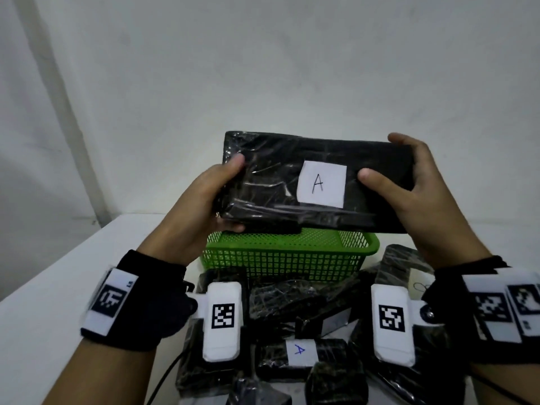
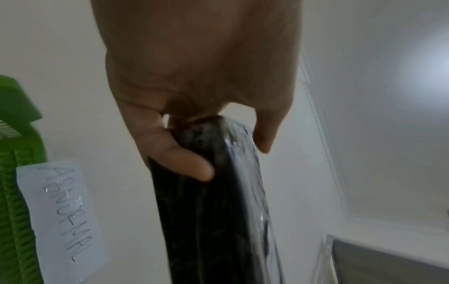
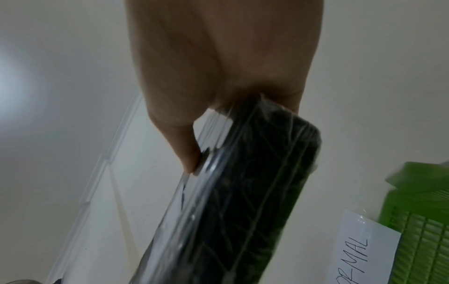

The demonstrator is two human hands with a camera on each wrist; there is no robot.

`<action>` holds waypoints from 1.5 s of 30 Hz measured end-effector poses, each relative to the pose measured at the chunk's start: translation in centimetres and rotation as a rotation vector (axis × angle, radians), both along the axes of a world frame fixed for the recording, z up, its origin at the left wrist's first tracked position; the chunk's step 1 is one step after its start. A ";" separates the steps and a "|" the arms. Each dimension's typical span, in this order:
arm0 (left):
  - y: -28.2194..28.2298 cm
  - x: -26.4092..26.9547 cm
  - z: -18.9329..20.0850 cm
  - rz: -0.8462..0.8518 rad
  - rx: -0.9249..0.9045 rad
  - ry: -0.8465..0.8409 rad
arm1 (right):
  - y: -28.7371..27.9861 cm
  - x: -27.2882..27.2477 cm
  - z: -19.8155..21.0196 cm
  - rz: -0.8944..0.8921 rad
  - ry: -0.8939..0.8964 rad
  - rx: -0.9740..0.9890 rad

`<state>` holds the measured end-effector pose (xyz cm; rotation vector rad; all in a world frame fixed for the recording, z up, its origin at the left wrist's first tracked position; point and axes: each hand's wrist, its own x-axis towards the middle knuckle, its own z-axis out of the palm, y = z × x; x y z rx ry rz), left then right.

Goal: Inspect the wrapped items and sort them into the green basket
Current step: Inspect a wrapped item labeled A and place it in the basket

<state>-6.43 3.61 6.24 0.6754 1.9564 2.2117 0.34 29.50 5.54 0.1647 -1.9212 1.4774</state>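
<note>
Both hands, left hand (image 1: 201, 200) and right hand (image 1: 415, 194), grip the ends of a black wrapped package (image 1: 280, 182) labelled A above the seemingly empty green basket (image 1: 286, 258), while many wrapped items (image 1: 292, 305) wait unsorted on the tabletop (image 1: 58, 273)

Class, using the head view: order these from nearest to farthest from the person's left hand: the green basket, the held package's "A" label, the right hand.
1. "A" label, on the package face right of the left hand.
2. Green basket, just below; close to the label's rank.
3. Right hand, at the package's far end.

White table (image 1: 58, 287): green basket (image 1: 280, 260), wrapped pkgs (image 1: 287, 305).
</note>
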 end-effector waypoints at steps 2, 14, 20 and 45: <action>-0.2 0.2 0.2 -0.102 0.181 -0.089 | 0.1 0.0 0.1 0.018 0.002 -0.037; 2.5 2.5 0.6 -0.101 0.148 -0.043 | -1.4 -0.2 -0.4 -0.218 -0.130 0.392; 3.3 2.9 0.7 -0.057 0.067 0.117 | -4.7 0.9 0.8 0.147 -0.324 0.156; 4.1 2.4 -0.2 -0.159 0.086 -0.084 | -5.2 0.8 -0.1 0.197 0.164 0.305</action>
